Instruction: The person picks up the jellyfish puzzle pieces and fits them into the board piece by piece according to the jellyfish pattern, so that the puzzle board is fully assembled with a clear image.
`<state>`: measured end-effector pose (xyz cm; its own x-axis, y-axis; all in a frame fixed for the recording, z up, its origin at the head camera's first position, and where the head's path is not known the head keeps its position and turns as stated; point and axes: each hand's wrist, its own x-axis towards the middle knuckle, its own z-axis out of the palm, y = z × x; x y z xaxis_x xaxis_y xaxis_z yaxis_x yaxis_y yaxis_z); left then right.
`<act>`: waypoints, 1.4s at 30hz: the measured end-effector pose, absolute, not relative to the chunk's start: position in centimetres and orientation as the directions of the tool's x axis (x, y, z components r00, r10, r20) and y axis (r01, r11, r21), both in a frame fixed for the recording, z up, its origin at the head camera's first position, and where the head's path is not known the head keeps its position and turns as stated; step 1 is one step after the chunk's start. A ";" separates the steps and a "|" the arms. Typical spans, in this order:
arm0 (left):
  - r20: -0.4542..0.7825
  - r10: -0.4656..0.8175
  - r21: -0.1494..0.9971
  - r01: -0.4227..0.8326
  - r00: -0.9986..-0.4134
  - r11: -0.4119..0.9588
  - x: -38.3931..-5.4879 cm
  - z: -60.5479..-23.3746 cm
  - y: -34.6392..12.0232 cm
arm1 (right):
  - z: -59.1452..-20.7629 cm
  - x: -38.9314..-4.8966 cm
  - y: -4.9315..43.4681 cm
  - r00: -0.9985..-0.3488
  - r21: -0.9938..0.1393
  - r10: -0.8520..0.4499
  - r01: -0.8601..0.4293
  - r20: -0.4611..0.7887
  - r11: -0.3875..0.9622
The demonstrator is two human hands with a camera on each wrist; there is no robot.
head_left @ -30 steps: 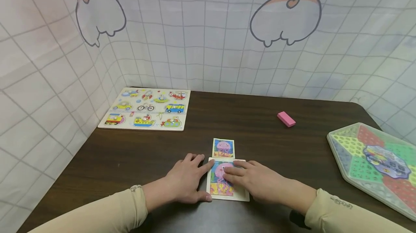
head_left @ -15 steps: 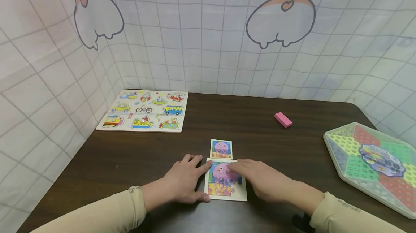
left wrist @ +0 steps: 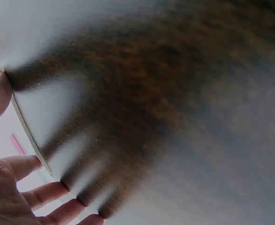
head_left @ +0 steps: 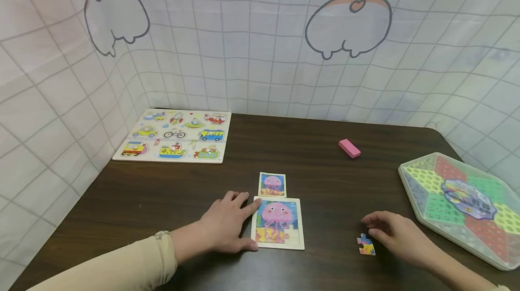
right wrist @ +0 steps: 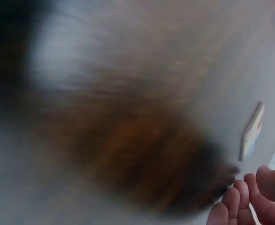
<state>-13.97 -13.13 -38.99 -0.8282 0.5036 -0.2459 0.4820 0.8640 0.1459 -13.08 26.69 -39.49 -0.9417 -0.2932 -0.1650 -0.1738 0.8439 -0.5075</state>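
My left hand (head_left: 229,223) rests on the table with fingers spread, thumb and index fingertip at the left edge of a jellyfish jigsaw puzzle (head_left: 276,219) in a pale frame. The puzzle's lower right corner shows bare board. In the left wrist view, the left hand (left wrist: 11,192) touches the edge of the frame (left wrist: 27,124). Off to the right, a loose jigsaw piece (head_left: 367,246) in blue, yellow and pink lies on the table. My right hand (head_left: 398,237) is just beside it, fingers loosely bent and holding nothing. The right wrist view shows the piece (right wrist: 253,133) beyond the fingertips.
A small jellyfish picture card (head_left: 272,185) lies against the puzzle's far edge. A vehicle peg puzzle (head_left: 188,140) is at the back left, a pink block (head_left: 349,148) at the back right. A hexagonal board game (head_left: 430,178) lies at the right edge.
My right hand has left the jellyfish puzzle and moved right to the loose piece, uncovering the picture. The left hand stays at the frame's left edge. The head view has shifted slightly.
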 end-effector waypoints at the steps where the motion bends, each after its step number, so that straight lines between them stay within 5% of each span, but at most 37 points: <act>1: -0.247 0.503 0.146 0.481 -0.828 0.864 -14.0 -39.0 -13.2 | -39.7 -12.9 27.0 -0.943 -0.508 -0.285 -0.163 -0.172 0.846; 8: -0.248 0.498 0.151 0.475 -0.831 0.867 -14.0 -39.1 -13.2 | -40.5 -12.0 28.1 -0.928 -0.549 -0.345 -0.217 -0.139 0.807; 15: -0.248 0.499 0.150 0.476 -0.830 0.866 -14.0 -39.2 -13.1 | -40.9 -11.6 27.2 -0.928 -0.454 -0.368 -0.304 -0.059 0.838; 23: -0.244 0.502 0.141 0.482 -0.830 0.865 -14.0 -39.1 -13.1 | -40.6 -11.5 26.0 -0.914 -0.567 -0.402 -0.298 -0.064 0.768; 36: -0.239 0.504 0.131 0.487 -0.830 0.864 -14.0 -39.0 -13.1 | -39.8 -13.0 23.4 -0.910 -0.839 -0.299 0.088 -0.287 0.537; 42: -0.241 0.506 0.128 0.490 -0.828 0.862 -14.0 -39.2 -13.1 | -39.8 -13.8 20.0 -0.880 -0.872 -0.357 0.119 -0.314 0.475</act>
